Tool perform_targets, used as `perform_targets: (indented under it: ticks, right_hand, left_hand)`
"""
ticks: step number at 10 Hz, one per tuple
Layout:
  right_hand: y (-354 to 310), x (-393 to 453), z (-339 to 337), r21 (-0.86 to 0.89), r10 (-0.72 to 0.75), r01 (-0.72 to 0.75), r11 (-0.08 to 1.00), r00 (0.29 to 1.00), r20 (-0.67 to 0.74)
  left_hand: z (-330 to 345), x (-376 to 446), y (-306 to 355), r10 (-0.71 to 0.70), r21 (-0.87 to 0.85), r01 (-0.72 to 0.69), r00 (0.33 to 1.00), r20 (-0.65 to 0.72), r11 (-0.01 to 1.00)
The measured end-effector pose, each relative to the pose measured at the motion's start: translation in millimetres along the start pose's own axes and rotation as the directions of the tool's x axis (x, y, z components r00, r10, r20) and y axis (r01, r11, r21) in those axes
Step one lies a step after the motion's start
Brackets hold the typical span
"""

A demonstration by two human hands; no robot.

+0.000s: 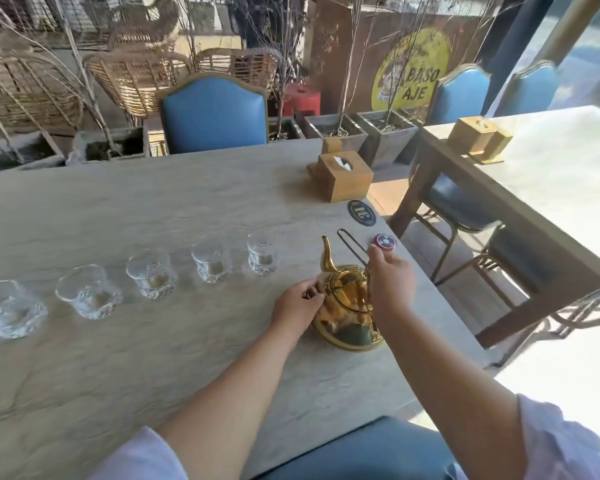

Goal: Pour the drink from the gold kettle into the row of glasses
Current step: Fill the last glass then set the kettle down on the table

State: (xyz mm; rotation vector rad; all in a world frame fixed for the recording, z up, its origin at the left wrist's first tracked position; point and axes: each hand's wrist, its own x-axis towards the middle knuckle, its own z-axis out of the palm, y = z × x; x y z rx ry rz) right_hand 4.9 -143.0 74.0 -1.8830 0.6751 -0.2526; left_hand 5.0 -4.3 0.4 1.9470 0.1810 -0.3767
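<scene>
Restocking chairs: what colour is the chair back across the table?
Blue chair back with a gold-tan frame; head view.

A café terrace: long tables (153, 209), blue chairs (215, 116), tissue boxes (345, 176), rattan seats (132, 77), a food sign (411, 69).

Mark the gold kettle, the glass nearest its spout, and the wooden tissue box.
gold kettle (347, 306): head view, on the lid and upper body.
glass nearest the spout (263, 255): head view, on its side wall.
wooden tissue box (350, 185): head view, on its front face.
</scene>
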Motion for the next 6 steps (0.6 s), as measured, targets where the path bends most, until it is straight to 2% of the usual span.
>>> perform_targets:
  ticks: [2, 4, 5, 6]
  right_hand:
    - [8, 6, 4, 0.001, -0.009, 0.009, 1.000, 1.000, 0.000]
    - [5, 5, 4, -0.153, -0.051, 0.057, 0.987, 0.998, 0.043]
    - [-1, 1, 8, -0.200, -0.052, 0.066, 0.978, 0.996, 0.073]
    - [-13, -8, 10, -0.300, -0.140, 0.154, 0.942, 0.988, 0.067]
  left_hand:
    - [1, 1, 1, 0.005, 0.034, -0.006, 1.000, 0.007, 0.999]
    - [-10, -3, 2, -0.043, -0.050, 0.047, 0.995, 0.086, 0.998]
    - [-27, -13, 3, -0.055, -0.016, 0.059, 0.983, 0.176, 0.998]
    - [-54, -20, -2, -0.062, 0.087, 0.043, 0.970, 0.237, 0.995]
